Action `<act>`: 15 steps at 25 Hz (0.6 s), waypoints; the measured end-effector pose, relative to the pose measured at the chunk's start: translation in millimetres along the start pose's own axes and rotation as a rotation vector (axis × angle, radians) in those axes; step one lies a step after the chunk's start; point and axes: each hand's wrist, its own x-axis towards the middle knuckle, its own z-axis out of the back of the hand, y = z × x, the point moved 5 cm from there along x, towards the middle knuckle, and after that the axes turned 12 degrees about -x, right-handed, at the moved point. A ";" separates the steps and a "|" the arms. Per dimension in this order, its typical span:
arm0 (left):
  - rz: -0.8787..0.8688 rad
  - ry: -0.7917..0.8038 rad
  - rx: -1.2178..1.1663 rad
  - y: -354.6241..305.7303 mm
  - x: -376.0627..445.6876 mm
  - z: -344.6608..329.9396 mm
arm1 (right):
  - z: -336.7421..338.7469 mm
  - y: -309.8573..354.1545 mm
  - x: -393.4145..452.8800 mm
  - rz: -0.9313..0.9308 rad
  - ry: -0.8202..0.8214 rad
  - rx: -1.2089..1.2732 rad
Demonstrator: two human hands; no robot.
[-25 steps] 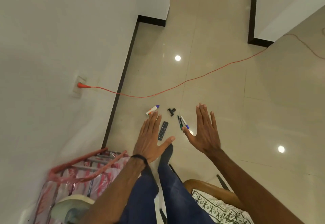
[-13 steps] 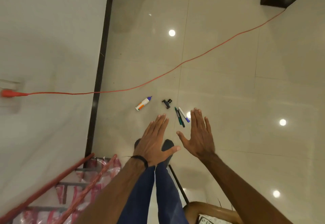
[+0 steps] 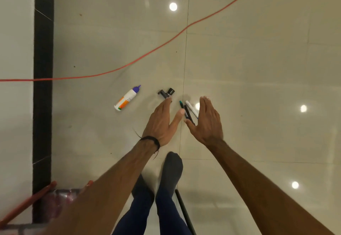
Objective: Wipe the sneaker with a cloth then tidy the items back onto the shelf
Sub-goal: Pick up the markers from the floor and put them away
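Lying on the glossy cream floor tiles (image 3: pixel 258 68) ahead of your feet are the slim dark and white marker pens (image 3: pixel 188 109), between your left hand (image 3: pixel 162 124) and right hand (image 3: pixel 208 124), both flat-fingered and holding nothing. Just beyond sit a small black clip-like part (image 3: pixel 166 93) and a white plastic bottle with a purple nozzle (image 3: pixel 127 98).

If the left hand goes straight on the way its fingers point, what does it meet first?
Probably the small black clip-like part on the floor: the left hand has its fingertips right at it in the picture, though their height above it is unclear.
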 end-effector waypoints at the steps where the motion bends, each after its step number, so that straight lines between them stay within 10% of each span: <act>1: 0.032 0.005 -0.036 11.8 7.9 -10.8 | -17.5 -5.1 5.4 -0.002 0.043 0.007; 15: 0.258 0.182 -0.270 85.8 33.7 -86.5 | -109.4 -23.5 72.4 -0.125 0.162 -0.021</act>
